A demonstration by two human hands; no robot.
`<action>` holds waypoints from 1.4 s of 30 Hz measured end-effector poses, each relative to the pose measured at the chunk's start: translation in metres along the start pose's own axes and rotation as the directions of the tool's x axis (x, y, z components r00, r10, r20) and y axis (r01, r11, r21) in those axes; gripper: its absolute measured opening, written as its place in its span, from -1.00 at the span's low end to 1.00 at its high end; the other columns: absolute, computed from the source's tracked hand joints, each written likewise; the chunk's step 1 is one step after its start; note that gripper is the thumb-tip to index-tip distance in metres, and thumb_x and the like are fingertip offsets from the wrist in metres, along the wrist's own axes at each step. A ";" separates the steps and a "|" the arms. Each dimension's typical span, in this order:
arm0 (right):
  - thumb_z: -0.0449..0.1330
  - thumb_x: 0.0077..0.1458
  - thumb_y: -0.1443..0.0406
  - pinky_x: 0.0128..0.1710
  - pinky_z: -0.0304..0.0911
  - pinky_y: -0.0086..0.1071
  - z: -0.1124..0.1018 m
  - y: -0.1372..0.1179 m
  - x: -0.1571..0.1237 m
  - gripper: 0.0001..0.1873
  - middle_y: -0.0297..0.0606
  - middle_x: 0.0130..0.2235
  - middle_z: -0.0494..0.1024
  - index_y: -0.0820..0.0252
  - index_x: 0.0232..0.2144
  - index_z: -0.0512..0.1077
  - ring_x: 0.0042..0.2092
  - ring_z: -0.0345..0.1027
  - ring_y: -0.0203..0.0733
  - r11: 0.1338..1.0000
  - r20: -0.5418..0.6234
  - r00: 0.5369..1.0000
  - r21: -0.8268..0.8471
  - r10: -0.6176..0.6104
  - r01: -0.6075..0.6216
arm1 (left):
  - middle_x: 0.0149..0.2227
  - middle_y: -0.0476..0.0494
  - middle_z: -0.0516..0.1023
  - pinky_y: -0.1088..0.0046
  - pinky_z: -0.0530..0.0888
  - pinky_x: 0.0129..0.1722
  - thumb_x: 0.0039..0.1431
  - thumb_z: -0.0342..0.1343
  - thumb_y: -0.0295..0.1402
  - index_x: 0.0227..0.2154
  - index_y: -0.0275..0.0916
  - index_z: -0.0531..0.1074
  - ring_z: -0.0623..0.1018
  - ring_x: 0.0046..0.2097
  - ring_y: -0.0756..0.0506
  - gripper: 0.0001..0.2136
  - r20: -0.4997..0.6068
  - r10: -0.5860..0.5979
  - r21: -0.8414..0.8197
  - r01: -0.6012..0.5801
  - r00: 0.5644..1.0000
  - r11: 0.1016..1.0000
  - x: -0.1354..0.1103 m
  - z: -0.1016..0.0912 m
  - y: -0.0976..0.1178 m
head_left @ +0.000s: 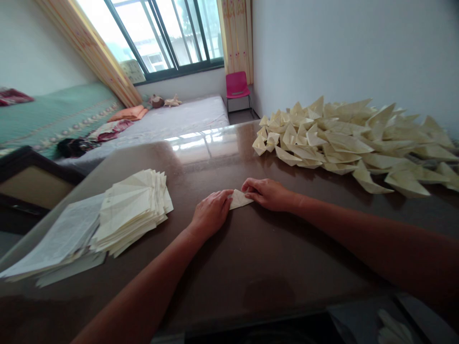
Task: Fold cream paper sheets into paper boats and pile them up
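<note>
Taking the folded piece of cream paper as the middle of the dial, with twelve o'clock straight ahead of the person, it lies low over the glossy brown table, between both hands and touched by each. The left hand sits at nine o'clock, palm down, its fingers held close together with the tips at the paper's near corner on that side; whether the thumb clamps it from below, one cannot tell. The right hand is at three o'clock, its fingers curled and the thumb and forefinger pinched on the opposite end. The left forearm comes in from seven o'clock, the right from four. Well apart at nine o'clock rests a stack of creased cream sheets, and just beside it, farther out, lie flat white sheets. A large heap of pointed folded paper shapes spreads at two o'clock. Beyond the table, a bed stands at eleven o'clock below a window, and a pink chair at twelve.
</note>
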State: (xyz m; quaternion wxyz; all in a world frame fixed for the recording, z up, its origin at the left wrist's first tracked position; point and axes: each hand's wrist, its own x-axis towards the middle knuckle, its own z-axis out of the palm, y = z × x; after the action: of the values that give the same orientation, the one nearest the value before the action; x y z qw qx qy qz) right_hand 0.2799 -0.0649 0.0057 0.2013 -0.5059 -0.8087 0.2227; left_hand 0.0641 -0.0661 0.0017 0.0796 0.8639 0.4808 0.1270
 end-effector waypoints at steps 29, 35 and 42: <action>0.03 0.16 0.44 -0.30 0.18 -0.25 -0.008 -0.044 -0.034 -0.73 -0.02 0.03 0.43 0.29 -0.18 0.50 -0.05 0.27 -0.02 0.683 0.222 0.963 -0.680 -0.156 0.267 | -0.07 0.00 0.51 0.42 0.44 -0.31 0.23 -0.06 -0.47 -0.13 -0.06 0.47 0.45 -0.07 -0.11 -0.73 0.175 0.181 0.329 -0.231 0.968 0.915 -0.020 -0.031 0.014; 0.05 0.12 0.47 -0.23 0.20 -0.17 0.002 -0.046 -0.038 -0.71 0.06 0.09 0.40 0.30 -0.20 0.54 0.03 0.23 0.06 0.620 0.265 0.951 -0.722 -0.161 0.306 | -0.11 -0.07 0.51 0.41 0.42 -0.34 0.23 -0.09 -0.46 -0.18 -0.12 0.48 0.46 -0.09 -0.12 -0.74 0.227 0.157 0.357 -0.232 0.961 0.905 -0.021 -0.037 0.019; 0.08 0.12 0.46 -0.29 0.20 -0.24 0.001 -0.043 -0.029 -0.79 0.06 -0.11 0.51 0.35 -0.28 0.53 -0.11 0.30 0.00 0.622 0.245 0.943 -0.710 -0.224 0.331 | -0.13 -0.09 0.49 0.43 0.40 -0.32 0.20 -0.08 -0.44 -0.24 -0.14 0.47 0.46 -0.09 -0.10 -0.77 0.198 0.126 0.328 -0.186 0.972 0.926 -0.020 -0.034 0.021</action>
State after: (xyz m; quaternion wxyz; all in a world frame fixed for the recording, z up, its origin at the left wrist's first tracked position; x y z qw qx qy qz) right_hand 0.2602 -0.1083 0.0259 -0.0439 -0.3964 -0.9083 -0.1263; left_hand 0.0609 -0.0938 0.0366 -0.0414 0.9078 0.4163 -0.0285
